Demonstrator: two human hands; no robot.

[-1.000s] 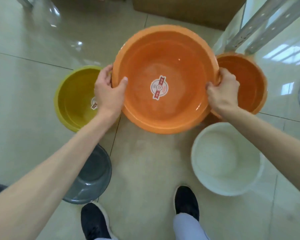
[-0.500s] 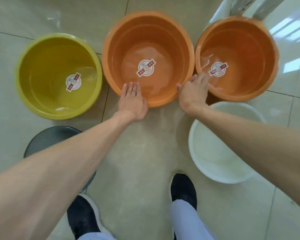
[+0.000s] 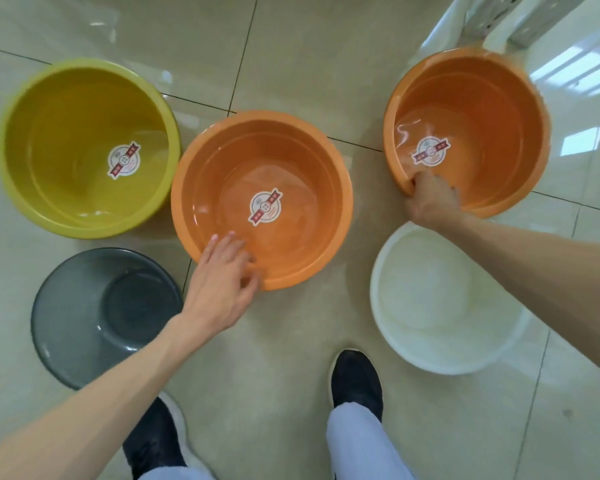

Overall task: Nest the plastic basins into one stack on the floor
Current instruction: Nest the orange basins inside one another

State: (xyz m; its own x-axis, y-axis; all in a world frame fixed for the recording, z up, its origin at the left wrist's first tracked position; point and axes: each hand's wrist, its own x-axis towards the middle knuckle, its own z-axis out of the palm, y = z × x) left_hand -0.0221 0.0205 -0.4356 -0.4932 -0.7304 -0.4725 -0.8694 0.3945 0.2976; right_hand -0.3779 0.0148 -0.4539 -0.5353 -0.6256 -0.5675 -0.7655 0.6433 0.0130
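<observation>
Several plastic basins stand apart on the tiled floor. An orange basin (image 3: pixel 312 161) with a round sticker sits in the middle. My left hand (image 3: pixel 222 289) rests at its near rim, fingers spread over the edge. A second orange basin (image 3: pixel 492 98) stands at the right. My right hand (image 3: pixel 430 199) grips its near-left rim, fingers curled inside. A yellow-green basin (image 3: pixel 66 109) is at the left, a grey basin (image 3: pixel 70 306) at the near left, a white basin (image 3: pixel 447 306) at the near right.
My two black shoes (image 3: pixel 355 379) stand on the floor between the grey and white basins. Metal shelf legs (image 3: pixel 499 15) rise at the top right, just behind the right orange basin. Bare tiles stretch across the top.
The middle orange basin was set down on the floor and both hands let go of it. My right hand moved to the right orange basin's rim and closed on it.
</observation>
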